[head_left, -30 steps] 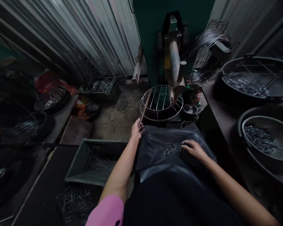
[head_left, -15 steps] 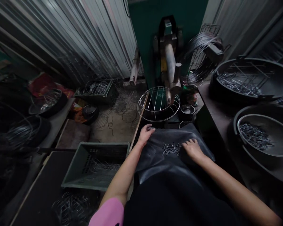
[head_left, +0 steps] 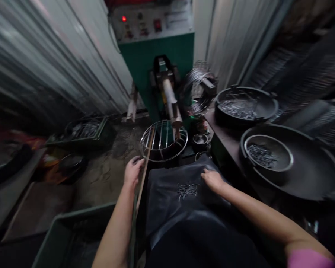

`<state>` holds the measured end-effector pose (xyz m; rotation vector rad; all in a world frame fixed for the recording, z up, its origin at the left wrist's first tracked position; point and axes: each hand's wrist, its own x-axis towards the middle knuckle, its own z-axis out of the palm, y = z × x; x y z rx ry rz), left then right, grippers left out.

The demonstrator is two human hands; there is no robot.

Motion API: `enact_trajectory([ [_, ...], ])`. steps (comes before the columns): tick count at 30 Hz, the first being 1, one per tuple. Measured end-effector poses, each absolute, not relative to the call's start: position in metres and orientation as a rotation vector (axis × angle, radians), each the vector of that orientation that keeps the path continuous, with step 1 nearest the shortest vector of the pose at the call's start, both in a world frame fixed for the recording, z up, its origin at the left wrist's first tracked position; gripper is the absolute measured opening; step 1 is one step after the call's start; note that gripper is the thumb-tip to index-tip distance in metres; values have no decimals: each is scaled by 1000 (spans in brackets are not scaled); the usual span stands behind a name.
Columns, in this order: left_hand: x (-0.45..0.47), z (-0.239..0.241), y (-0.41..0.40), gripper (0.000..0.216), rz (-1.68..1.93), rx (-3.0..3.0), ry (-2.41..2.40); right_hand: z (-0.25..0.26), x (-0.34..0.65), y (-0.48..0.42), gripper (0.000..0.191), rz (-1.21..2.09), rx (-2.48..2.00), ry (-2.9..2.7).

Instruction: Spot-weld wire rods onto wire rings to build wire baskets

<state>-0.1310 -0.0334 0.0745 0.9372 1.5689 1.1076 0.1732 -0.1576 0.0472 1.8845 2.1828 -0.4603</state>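
Observation:
My left hand (head_left: 133, 172) is beside the lower left rim of a round wire rack (head_left: 161, 160). Its fingers are loosely curved, the thumb apart from them; blur hides whether a fingertip touches the rim. The rack hangs level under the arm (head_left: 171, 98) of a green machine (head_left: 181, 52). Over the dark apron (head_left: 163, 178) on my lap, my right hand (head_left: 213, 180) has its fingers drawn together; anything between them is too small to make out. Left of that hand, a small heap of short bent wire pieces (head_left: 188, 190) lies on the apron.
On the right bench stand a large dark pan (head_left: 318, 175) holding a bowl (head_left: 289, 162) of wire pieces, and another pan (head_left: 273, 106). A wire coil (head_left: 198, 78) hangs beside the machine. Green crates (head_left: 58, 227) (head_left: 102, 130) are at left. A small metal cup (head_left: 200, 139) sits behind the apron.
The view has swung right and up, bringing the machine's control panel into sight. My left hand has moved away from the apron's edge towards the rack. My right hand's fingers have drawn together.

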Motion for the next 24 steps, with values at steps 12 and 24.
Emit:
enact_trajectory([
  [12, -104, 111, 8, 26, 970, 671, 1517, 29, 191, -191, 39, -838, 2201, 2268],
  [24, -94, 126, 19, 15, 800, 641, 1501, -12, 141, -190, 16, -482, 1563, 2354],
])
